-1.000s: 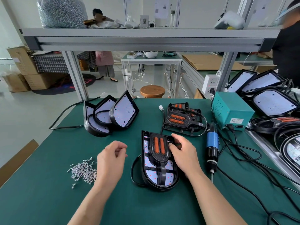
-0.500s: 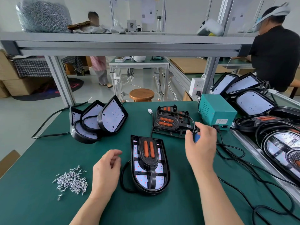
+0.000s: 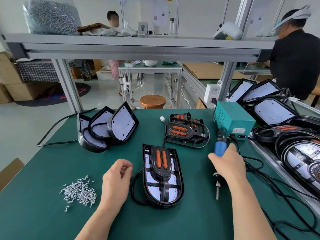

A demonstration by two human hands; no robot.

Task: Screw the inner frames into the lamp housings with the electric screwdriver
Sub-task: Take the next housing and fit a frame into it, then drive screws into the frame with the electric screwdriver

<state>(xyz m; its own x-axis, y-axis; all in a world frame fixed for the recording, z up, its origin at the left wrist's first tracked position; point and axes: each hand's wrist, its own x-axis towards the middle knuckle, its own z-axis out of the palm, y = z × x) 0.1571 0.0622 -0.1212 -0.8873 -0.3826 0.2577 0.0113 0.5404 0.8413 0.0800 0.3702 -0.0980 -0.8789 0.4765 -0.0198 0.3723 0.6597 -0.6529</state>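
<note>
**Right hand leaves the lamp for the driver**
A second ago the right hand (image 3: 228, 163) rests on the upper right edge of the lamp housing (image 3: 180, 186), beside its inner frame (image 3: 161, 170). Now it is off the lamp and out to the right, fingers curled round the electric screwdriver (image 3: 219, 150) just below the blue grip. Whether the tool has left the green mat (image 3: 52, 170) cannot be told.

The table (image 3: 52, 170) has a matt green covering, smooth. The lamp housing (image 3: 181, 185) is glossy black plastic; its inner frame (image 3: 161, 172) is duller black plastic with orange ribs. The screws (image 3: 78, 192) are bright metal. The electric screwdriver (image 3: 219, 150) has a blue plastic grip and metal bit. The stool (image 3: 152, 100) is varnished wood.
</note>
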